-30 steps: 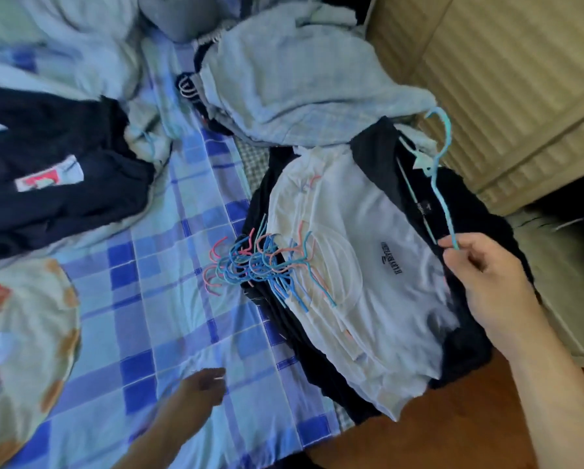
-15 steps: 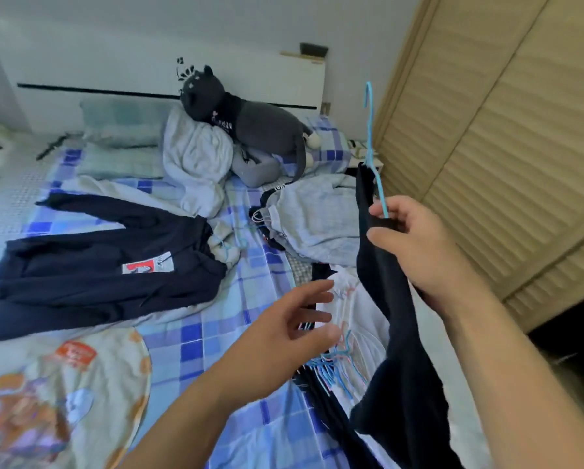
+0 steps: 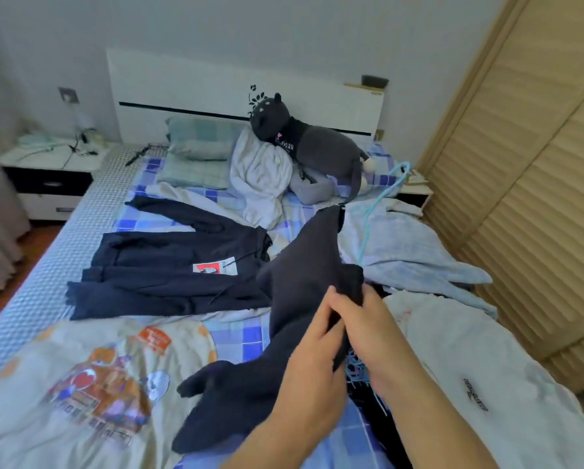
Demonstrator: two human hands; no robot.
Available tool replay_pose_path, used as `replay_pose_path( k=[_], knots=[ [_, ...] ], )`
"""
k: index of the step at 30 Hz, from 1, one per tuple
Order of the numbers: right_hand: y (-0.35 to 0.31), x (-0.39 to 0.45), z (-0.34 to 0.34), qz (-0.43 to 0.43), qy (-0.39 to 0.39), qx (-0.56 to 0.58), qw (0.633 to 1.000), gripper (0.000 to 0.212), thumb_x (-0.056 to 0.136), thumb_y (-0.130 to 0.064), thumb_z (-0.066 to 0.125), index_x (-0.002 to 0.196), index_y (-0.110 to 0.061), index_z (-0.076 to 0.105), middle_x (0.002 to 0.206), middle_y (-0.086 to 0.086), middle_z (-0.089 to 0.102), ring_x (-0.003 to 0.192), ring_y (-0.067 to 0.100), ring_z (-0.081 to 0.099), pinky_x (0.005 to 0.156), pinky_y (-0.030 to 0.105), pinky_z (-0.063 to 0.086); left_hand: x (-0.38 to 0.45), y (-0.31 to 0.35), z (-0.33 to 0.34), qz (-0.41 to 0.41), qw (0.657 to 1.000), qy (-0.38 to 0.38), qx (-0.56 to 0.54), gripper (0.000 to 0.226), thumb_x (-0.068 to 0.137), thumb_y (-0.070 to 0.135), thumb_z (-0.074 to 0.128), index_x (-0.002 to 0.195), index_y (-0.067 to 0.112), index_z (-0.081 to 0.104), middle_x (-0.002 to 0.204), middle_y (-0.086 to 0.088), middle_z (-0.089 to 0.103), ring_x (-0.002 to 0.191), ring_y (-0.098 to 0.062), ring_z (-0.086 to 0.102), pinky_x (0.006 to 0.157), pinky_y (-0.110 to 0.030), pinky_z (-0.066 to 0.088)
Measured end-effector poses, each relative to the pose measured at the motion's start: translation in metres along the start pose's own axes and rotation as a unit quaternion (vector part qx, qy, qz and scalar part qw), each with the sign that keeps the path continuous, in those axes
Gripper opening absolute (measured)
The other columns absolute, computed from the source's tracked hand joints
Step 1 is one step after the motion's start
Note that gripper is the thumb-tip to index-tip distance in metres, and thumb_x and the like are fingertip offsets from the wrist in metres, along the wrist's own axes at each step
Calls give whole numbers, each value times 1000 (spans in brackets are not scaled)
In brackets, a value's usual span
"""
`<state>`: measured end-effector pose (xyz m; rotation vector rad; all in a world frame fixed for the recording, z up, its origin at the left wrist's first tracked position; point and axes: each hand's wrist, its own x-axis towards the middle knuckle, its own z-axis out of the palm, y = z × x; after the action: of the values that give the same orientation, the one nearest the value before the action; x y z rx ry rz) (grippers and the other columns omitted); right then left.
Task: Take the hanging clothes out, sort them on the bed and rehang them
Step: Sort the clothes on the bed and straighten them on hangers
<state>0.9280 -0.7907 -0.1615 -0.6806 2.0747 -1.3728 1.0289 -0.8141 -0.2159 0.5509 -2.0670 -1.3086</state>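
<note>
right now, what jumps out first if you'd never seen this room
Front and centre, the left hand and right hand grip a dark garment on a blue hanger above the checked bed. A grey plush cat sprawls by the headboard, and a navy jacket lies flat mid-bed.

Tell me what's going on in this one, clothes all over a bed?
A person is sorting clothes on the bed. Both hands grip one dark garment that is on a light blue hanger: the left hand and right hand pinch its fabric close together, and the hanger's hook points away toward the headboard. A dark hoodie lies flat on the bed, a printed shirt in the foreground, and a bundle of hangers lies below the hands. Nothing is rehung yet.
</note>
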Motion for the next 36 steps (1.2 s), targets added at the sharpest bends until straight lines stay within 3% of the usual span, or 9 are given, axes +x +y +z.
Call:
replay_pose_path(
  k=[4,7,10,12,15,21,26,34,36],
  knots=[
    [38,-6,-3,91,28,93,991,16,96,-15,57,101,-13,73,93,7,77,95,28,73,91,47,57,-27,-28,21,-9,996,-69,55,88,89,-7,47,155,47,23,160,38,-6,139,23,13,112,-13,32],
    [34,4,-23,108,59,206,971,20,100,-13,54,109,-7,71,100,13,76,94,32,73,84,46,59,-27,-55,21,-60,992,-41,104,95,77,-9,47,144,57,30,149,37,25,123,13,45,95,-22,49],
    [9,15,-51,71,105,263,957,19,98,-13,57,110,-6,70,102,11,76,89,25,74,75,36,57,-19,-85,15,-166,968,-38,183,54,83,4,51,123,41,57,116,19,60,100,-11,62,82,-33,51],
    [-18,22,-67,19,129,287,949,19,97,-10,57,110,-6,70,100,9,77,87,23,74,73,33,57,-12,-94,11,-193,964,-44,179,26,86,13,56,99,35,58,90,13,64,81,-15,61,71,-35,51],
    [-69,34,-71,-56,121,297,946,20,89,-11,62,107,-6,69,100,9,75,86,24,72,76,34,58,-2,-86,13,-211,975,-55,48,21,83,10,57,87,30,54,69,5,60,59,-8,53,56,-29,45],
    [-152,83,16,-104,51,145,983,12,66,-8,62,73,-10,52,71,10,45,65,23,47,61,37,37,-15,-88,-9,-246,964,19,-96,30,85,4,56,98,31,60,88,-2,67,78,-16,61,66,-26,51],
    [-173,121,141,-58,-61,61,995,11,82,-3,56,83,-11,49,70,6,43,67,23,44,64,33,37,-22,-130,-86,-334,923,171,-90,29,87,7,56,93,34,61,88,6,71,83,-15,68,72,-26,53],
    [-262,140,237,-76,-166,235,955,19,86,6,49,76,-10,46,56,7,46,49,19,48,53,25,40,12,-134,-312,-274,885,335,172,23,85,6,65,93,27,59,81,9,62,83,-22,59,67,-34,41],
    [-285,154,237,-92,-169,301,934,13,85,5,49,83,-7,50,69,8,50,58,22,51,59,28,45,35,-122,-370,-226,868,364,253,19,82,6,66,97,17,63,87,1,65,86,-25,60,72,-37,44]
  ],
)
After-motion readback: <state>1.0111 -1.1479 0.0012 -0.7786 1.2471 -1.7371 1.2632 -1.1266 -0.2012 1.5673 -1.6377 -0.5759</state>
